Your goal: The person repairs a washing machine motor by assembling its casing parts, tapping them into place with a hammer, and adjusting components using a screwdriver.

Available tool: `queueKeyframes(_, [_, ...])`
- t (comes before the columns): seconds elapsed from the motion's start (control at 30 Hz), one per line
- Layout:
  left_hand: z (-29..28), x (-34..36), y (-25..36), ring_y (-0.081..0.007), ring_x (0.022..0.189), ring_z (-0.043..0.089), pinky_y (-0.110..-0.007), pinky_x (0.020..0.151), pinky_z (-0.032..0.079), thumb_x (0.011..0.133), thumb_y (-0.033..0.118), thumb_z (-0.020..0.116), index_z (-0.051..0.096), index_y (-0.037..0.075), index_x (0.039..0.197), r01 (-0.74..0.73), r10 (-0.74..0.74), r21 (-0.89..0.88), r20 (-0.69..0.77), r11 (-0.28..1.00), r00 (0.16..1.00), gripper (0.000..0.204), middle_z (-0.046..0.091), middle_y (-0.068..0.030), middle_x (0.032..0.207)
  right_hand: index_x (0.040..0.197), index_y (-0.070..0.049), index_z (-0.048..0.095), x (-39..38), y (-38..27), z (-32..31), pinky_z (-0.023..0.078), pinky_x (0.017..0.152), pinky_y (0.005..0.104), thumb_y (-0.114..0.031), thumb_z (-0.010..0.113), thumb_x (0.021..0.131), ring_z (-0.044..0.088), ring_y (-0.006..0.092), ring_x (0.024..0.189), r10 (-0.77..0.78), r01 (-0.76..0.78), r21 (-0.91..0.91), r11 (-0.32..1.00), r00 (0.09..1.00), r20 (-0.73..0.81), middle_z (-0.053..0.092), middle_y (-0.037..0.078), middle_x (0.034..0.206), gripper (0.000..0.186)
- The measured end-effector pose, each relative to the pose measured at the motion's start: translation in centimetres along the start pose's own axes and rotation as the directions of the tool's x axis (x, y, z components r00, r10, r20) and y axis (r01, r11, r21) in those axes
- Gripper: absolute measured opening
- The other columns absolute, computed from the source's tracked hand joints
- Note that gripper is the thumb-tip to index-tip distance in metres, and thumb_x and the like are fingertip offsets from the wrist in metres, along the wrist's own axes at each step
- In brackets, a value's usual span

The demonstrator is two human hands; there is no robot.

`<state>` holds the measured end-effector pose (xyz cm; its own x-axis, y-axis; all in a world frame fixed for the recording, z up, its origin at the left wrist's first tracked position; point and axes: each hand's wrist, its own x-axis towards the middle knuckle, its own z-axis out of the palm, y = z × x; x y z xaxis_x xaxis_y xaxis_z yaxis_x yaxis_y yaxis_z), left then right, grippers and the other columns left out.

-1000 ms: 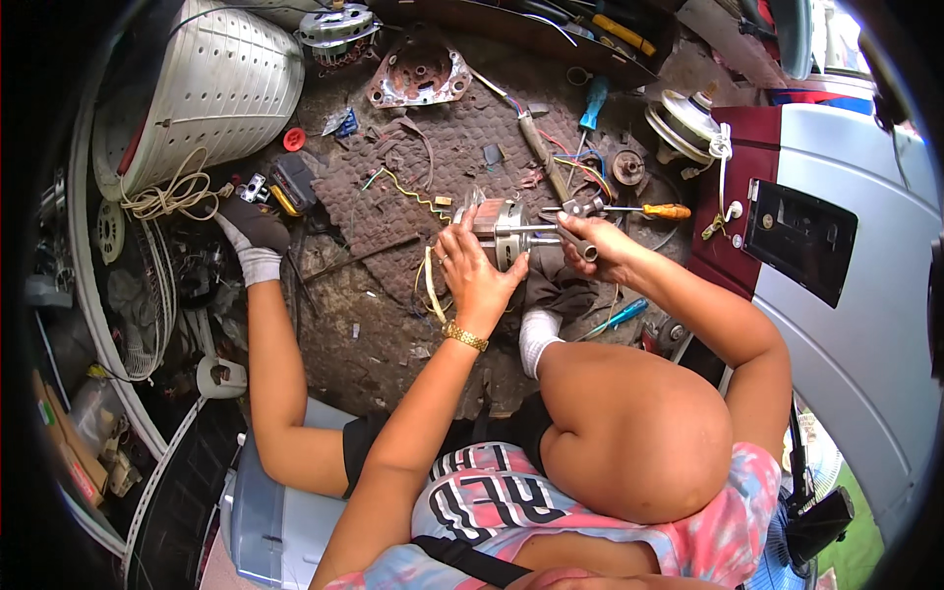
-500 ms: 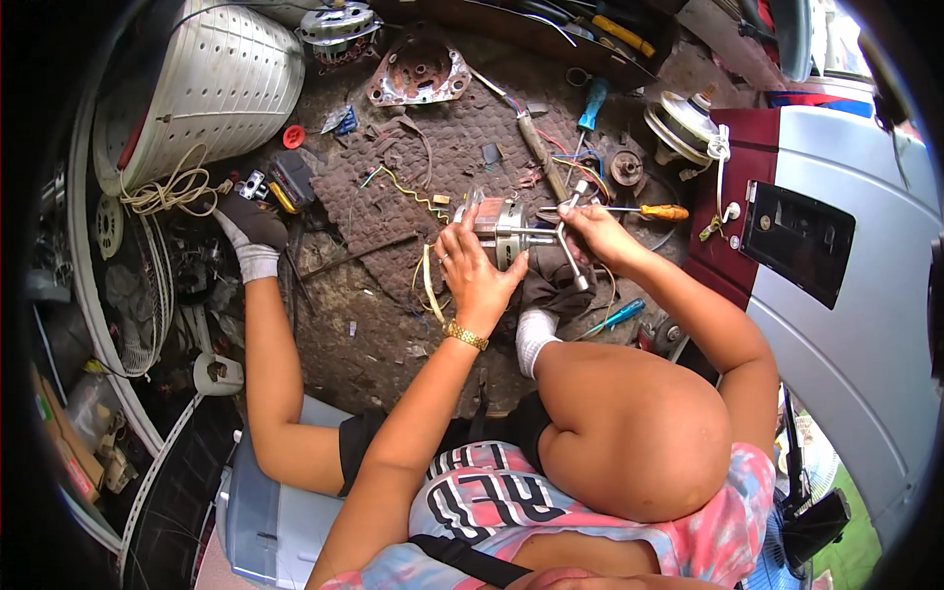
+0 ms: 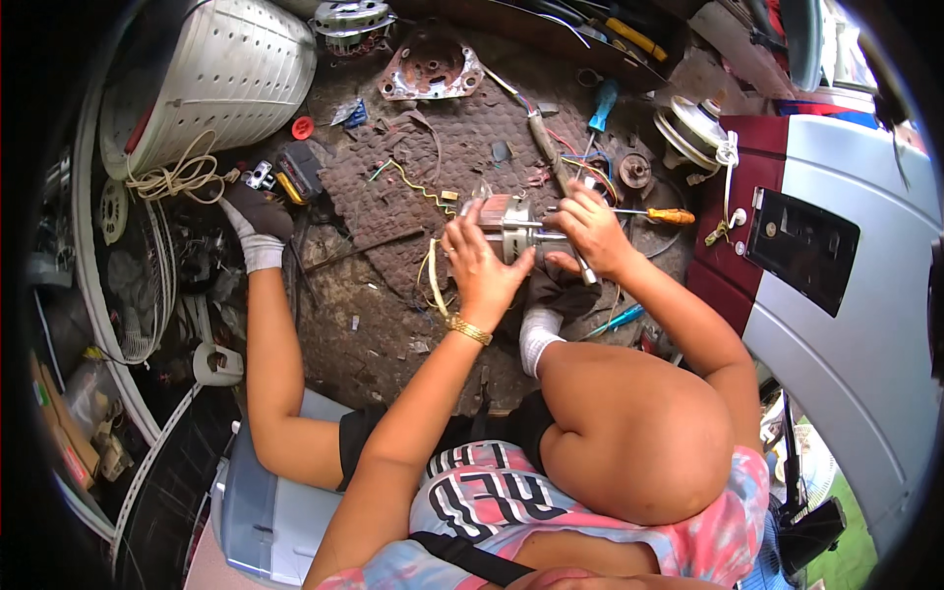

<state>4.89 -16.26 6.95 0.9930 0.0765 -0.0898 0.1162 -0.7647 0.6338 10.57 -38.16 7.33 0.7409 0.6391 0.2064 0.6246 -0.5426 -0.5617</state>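
"So, what does the left hand (image 3: pixel 484 277) hold?"

"An electric motor (image 3: pixel 515 239), between thumb and widely spread fingers; the hand lies back up, pointing forward."

"And the right hand (image 3: pixel 597 238)?"

"Turned inward, fingers half curled over a metal wrench (image 3: pixel 589 273) whose end pokes out below them; I cannot tell whether they grip it. To the right of those fingers lies an orange-handled screwdriver (image 3: pixel 671 215)."

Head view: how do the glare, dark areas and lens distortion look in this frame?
Head view: washed-out glare at upper right; head view: black corners, dim clutter along the left; head view: the pale appliance panel bows toward the rim; head view: the metal motor part near center is clearly lit.
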Motion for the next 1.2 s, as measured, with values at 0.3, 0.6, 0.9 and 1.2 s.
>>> queueKeyframes(0.3, [1.2, -3.0, 1.9, -0.0400, 0.126, 0.042, -0.053, 0.111, 0.035, 0.074, 0.035, 0.087, 0.046, 0.003, 0.143, 0.013, -0.014, -0.081, -0.011, 0.997, 1.000, 0.086, 0.045, -0.0194, 0.129, 0.069, 0.002, 0.062, -2.7, 2.4, 5.3, 0.047, 0.072, 0.0348, -0.035, 0.050, 0.100, 0.060, 0.0217, 0.068, 0.720, -0.558, 0.741, 0.374, 0.678, 0.148, 0.064, 0.013, 0.069, 0.050])
queueKeyframes(0.6, [-5.4, 0.0, -29.7, -0.0464, 0.128, 0.047, -0.054, 0.112, 0.037, 0.092, 0.035, 0.074, 0.045, -0.009, 0.140, 0.690, -0.567, -0.049, -0.613, 0.722, 0.550, 0.071, 0.047, -0.0295, 0.134, 0.074, 0.001, 0.060, -4.8, 5.0, 6.2, 0.046, 0.069, 0.0317, -0.034, 0.059, 0.092, 0.058, 0.0176, 0.069, 0.730, -0.502, 0.811, 0.302, 0.669, 0.143, 0.063, 0.008, 0.072, 0.040])
queueKeyframes(0.9, [-11.0, 0.1, -42.3, -0.0450, 0.121, 0.060, -0.050, 0.103, 0.046, 0.094, 0.034, 0.066, 0.059, -0.003, 0.125, 0.769, -0.719, -0.006, -0.360, 0.639, 0.595, 0.049, 0.065, -0.0279, 0.127, 0.077, -0.005, 0.060, -4.8, 4.1, 6.6, 0.041, 0.061, 0.0274, -0.035, 0.064, 0.091, 0.056, 0.0125, 0.067, 0.768, -0.461, 0.875, 0.145, 0.610, 0.194, 0.059, 0.002, 0.072, 0.033])
queueKeyframes(1.2, [-9.3, -10.0, -28.0, -0.0146, 0.065, 0.054, -0.032, 0.059, 0.045, 0.105, 0.030, 0.056, 0.071, 0.009, 0.106, 0.741, -0.947, -0.652, 0.110, 0.160, 0.301, 0.026, 0.065, -0.0043, 0.086, 0.082, -0.001, 0.064, -7.6, 6.0, 6.6, 0.046, 0.067, 0.0278, -0.031, 0.063, 0.094, 0.059, 0.0139, 0.071, 0.840, -0.552, 0.819, 0.159, 0.511, 0.181, 0.063, 0.004, 0.075, 0.033])
